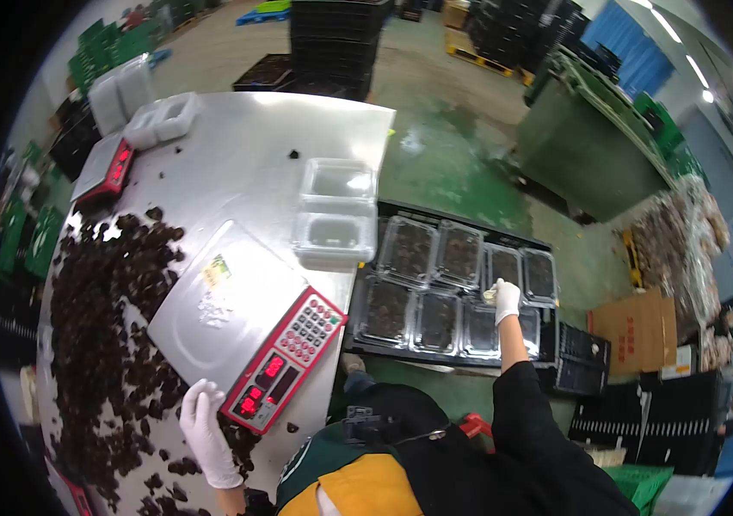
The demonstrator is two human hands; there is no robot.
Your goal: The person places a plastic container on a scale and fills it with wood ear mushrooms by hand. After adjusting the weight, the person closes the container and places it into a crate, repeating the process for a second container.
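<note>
My right hand (508, 300), in a white glove, reaches over a black crate (448, 359) of clear plastic boxes. Its fingers are closed at the edge of a clear box (504, 263) with dark pieces inside. A small yellowish patch shows at the fingertips, too small to name. My left hand (205, 430), also gloved, is beside the near corner of a red digital scale (285, 361), its fingers loosely extended and nothing visible in them. On the scale's bare metal plate (203, 318) are a yellow-green label (216, 271) and white marks. Dark, fungus-like pieces (108, 318) lie heaped left of it.
Stacked empty clear boxes (335, 232) stand at the table's (246, 155) right edge. A second scale (104, 172) and white containers (160, 119) sit at the far left. Beyond the crate are a green bin (586, 142), a cardboard box (633, 331) and black crates (650, 421).
</note>
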